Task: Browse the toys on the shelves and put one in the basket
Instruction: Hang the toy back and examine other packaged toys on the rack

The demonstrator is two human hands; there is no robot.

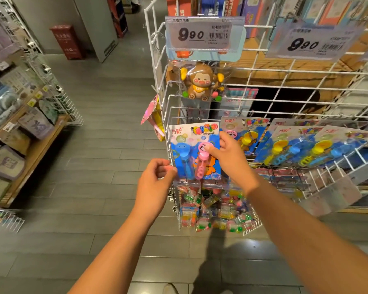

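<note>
Bubble-wand card [194, 150], two wands, hung on white rack [157, 66]. Right hand [227, 153] pinched its right edge. Left hand [157, 177] pinched its lower-left corner.

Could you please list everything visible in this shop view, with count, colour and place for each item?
bubble wand pack: one, blue card with blue and pink wands, front of the rack, held by both hands
other bubble wand packs: several, blue with yellow wands, hanging to the right
monkey toy: one, brown and yellow, hanging above the held pack
price tags: two, pale with 9.90, top of the rack
wire rack: one, white, centre and right
small toy packets: many, mixed colours, rack bottom
wooden shelves: left side, with grey and purple goods
red box: one, far floor
left hand: pinches the pack's left edge
right hand: holds the pack's right edge
</note>
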